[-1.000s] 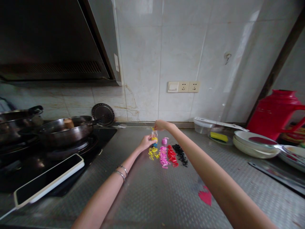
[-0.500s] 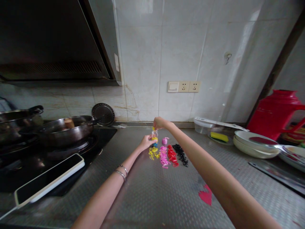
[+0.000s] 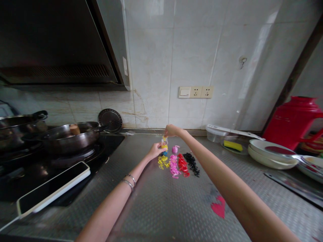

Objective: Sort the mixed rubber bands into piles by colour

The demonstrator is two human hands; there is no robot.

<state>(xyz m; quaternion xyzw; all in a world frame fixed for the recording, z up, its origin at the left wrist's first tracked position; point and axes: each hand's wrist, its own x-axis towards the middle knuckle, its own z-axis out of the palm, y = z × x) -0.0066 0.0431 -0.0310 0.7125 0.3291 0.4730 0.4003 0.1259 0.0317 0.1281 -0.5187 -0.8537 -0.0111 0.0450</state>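
My left hand is closed around a small clear jar standing on the metal counter, with yellow and blue inside it. Over the jar's mouth, my right hand pinches a bit of yellow, which looks like small rubber bands. Just in front lie loose piles side by side: yellow rubber bands, pink rubber bands, red rubber bands and black rubber bands. A purple cap sits right of the jar. The fingertips of my right hand are partly hidden.
On the left, a pan rests on the black stove, with a white-edged phone near its front. A yellow sponge, stacked white bowls, a knife and a red thermos jug occupy the right. A red heart-shaped patch marks the counter.
The whole view has shifted slightly. My right hand stays at the jar's mouth with its yellow pinch, seemingly a little lower; my left hand still holds the jar.
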